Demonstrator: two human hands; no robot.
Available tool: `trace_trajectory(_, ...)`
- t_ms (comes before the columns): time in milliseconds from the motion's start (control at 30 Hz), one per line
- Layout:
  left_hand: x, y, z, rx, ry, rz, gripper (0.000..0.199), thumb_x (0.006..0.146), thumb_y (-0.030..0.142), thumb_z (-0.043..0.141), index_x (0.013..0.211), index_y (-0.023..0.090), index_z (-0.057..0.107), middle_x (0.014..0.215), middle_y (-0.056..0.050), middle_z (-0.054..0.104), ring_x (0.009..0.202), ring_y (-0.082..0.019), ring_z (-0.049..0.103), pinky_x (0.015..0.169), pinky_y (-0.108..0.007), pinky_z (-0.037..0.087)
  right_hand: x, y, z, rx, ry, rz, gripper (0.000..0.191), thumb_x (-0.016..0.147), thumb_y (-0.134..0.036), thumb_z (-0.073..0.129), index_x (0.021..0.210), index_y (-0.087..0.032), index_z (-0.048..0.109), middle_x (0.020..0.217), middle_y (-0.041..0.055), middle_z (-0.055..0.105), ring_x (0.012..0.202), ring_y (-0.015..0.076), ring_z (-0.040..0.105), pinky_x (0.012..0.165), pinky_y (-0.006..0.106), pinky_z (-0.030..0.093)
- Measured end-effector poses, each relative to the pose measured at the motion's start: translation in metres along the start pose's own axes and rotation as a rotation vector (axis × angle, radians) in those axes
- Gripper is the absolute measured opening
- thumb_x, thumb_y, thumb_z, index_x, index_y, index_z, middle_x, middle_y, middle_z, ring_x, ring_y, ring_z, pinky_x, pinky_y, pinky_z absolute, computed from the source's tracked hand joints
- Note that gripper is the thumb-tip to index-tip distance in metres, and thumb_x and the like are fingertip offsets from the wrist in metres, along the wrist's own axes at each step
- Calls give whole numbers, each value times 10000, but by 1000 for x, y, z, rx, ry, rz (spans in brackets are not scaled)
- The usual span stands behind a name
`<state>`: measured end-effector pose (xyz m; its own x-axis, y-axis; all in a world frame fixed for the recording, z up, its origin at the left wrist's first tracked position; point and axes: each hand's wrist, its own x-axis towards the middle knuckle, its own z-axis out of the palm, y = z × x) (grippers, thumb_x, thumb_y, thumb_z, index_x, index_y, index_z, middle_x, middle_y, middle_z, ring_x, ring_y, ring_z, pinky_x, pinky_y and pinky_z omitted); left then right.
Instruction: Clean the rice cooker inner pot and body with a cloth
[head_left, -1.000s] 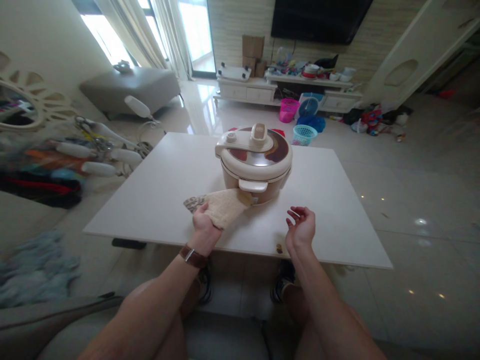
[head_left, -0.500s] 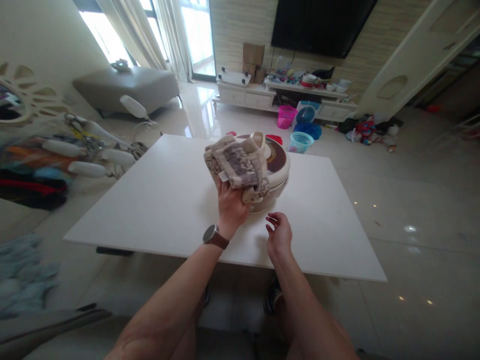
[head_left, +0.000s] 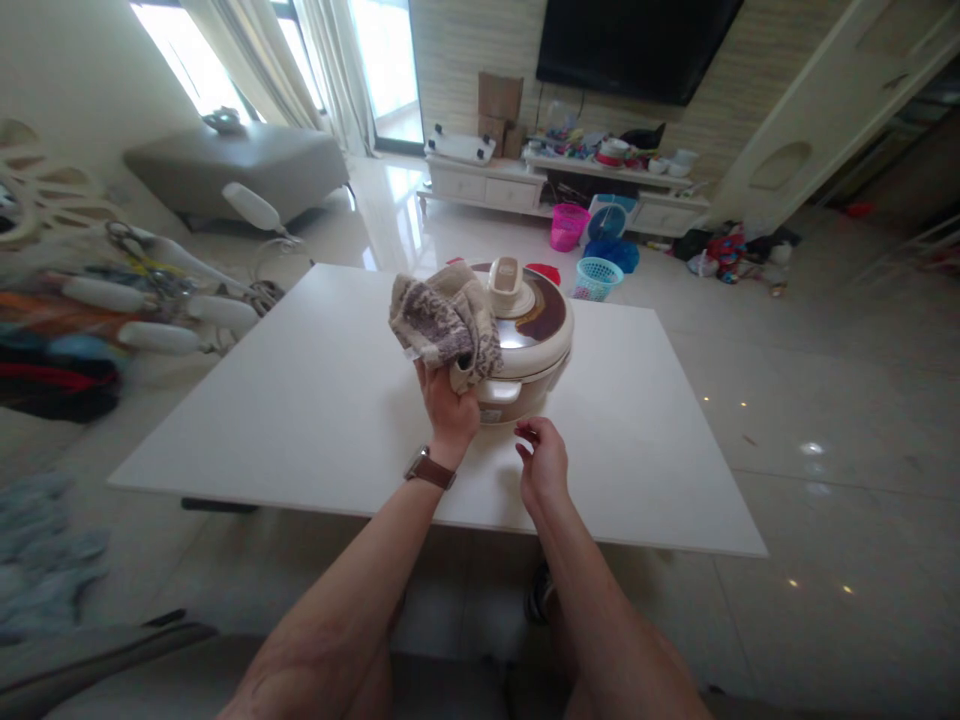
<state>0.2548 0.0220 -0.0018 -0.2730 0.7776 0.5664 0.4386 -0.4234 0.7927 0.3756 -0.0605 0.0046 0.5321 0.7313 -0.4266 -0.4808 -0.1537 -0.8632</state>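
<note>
A cream round cooker with a brown lid and a raised knob stands on the white table. My left hand, with a watch on its wrist, is closed on a patterned beige and purple-grey cloth. The cloth is bunched up over the left side of the cooker and hides part of it. My right hand is just in front of the cooker, with its fingers curled but apart and nothing seen between them.
Behind the table are a teal basket, a pink basket and a low white cabinet with various items on it. A lamp with several white shades stands at the left, near the table's edge.
My left hand and the cloth have shifted left, off the lid's knob, which now shows fully. The cloth is folded differently. My right hand has moved slightly left and up.
</note>
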Motion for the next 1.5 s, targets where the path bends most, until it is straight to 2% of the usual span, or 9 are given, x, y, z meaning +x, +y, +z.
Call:
trace_trajectory(200,-1,28,-11,121,-362,250,315,779,212,696,1078,262,783,1193,-107,737,1462,-397,479,1358,-597,5,1,4,2,28,-15,43,158,631,-377,629,692,-231,620,755,-19,668,817,168,608,698,290,393)
trace_trajectory(267,4,29,-14,107,-338,213,320,791,217,694,1096,264,780,1251,-105,725,1482,-386,463,1363,-586,17,4,3,1,24,-6,42,149,633,-369,627,686,-230,619,753,-19,671,817,166,609,701,291,391)
trace_trajectory(467,14,-1,-8,-28,7,-43,403,900,282,601,1287,217,695,1449,-130,639,1488,-307,469,1323,-478,265,8,2,1,34,14,71,138,618,-356,644,655,-228,609,731,-22,664,799,162,603,707,294,394)
trace_trajectory(567,12,-10,-4,-133,99,-101,394,925,308,597,1296,205,679,1446,-138,641,1454,-285,506,1301,-436,298,7,4,3,37,-4,70,138,610,-358,642,658,-230,620,741,-12,665,807,168,600,705,298,394)
trace_trajectory(633,7,-9,-5,-163,78,-107,364,909,319,624,1247,210,703,1414,-134,661,1445,-300,514,1297,-454,298,6,6,4,27,-18,61,141,620,-366,633,666,-233,620,747,-6,666,810,173,602,705,302,393)
trace_trajectory(900,-14,19,-11,-85,-256,-10,286,745,246,740,1026,275,789,1209,-101,728,1489,-394,449,1340,-559,176,4,9,11,33,-35,101,163,602,-374,635,677,-230,625,719,-15,657,778,167,601,700,303,378)
trace_trajectory(1067,-11,2,-1,-160,-60,-39,328,830,276,670,1146,238,746,1356,-118,693,1482,-339,479,1316,-516,260,7,7,6,25,-26,88,129,621,-352,624,653,-229,608,708,-17,666,760,160,601,700,302,385)
trace_trajectory(1267,-4,-4,17,-451,271,-379,354,947,371,632,1263,217,677,1471,-105,643,1519,-212,468,1317,-371,271,8,3,6,34,-32,76,116,633,-344,622,648,-231,598,704,-16,669,748,160,607,678,294,382)
trace_trajectory(1500,-14,-10,31,-529,453,-847,294,967,264,555,1216,141,654,1413,-152,674,1399,-193,576,1248,-362,377,7,0,11,60,-21,128,94,653,-309,624,653,-223,587,680,-24,655,718,146,602,653,283,380)
